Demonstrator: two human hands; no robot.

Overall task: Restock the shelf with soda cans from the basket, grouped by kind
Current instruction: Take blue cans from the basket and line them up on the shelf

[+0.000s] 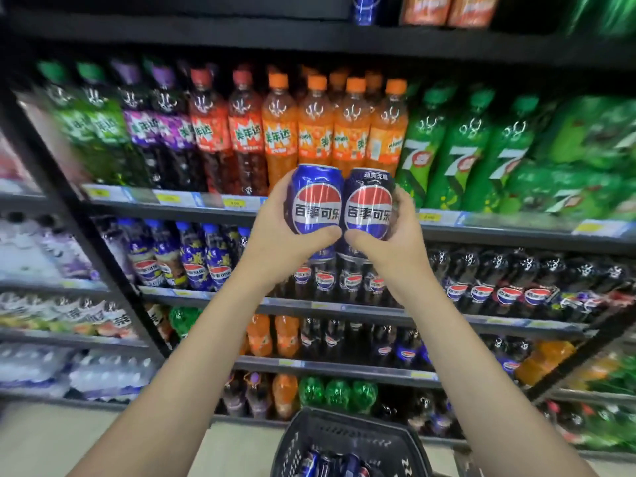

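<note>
My left hand grips a bright blue Pepsi can, held upright in front of the shelves. Beside it, touching, my right hand grips a darker navy Pepsi can. Both cans are raised level with the edge of the shelf that carries the orange and green bottles. Below, at the bottom edge, a black plastic basket holds several more blue cans.
The black shelf unit is packed with soda bottles: orange Mirinda, green 7Up, Pepsi bottles lower down. A top shelf holds a blue can and orange cans. Water packs sit at lower left.
</note>
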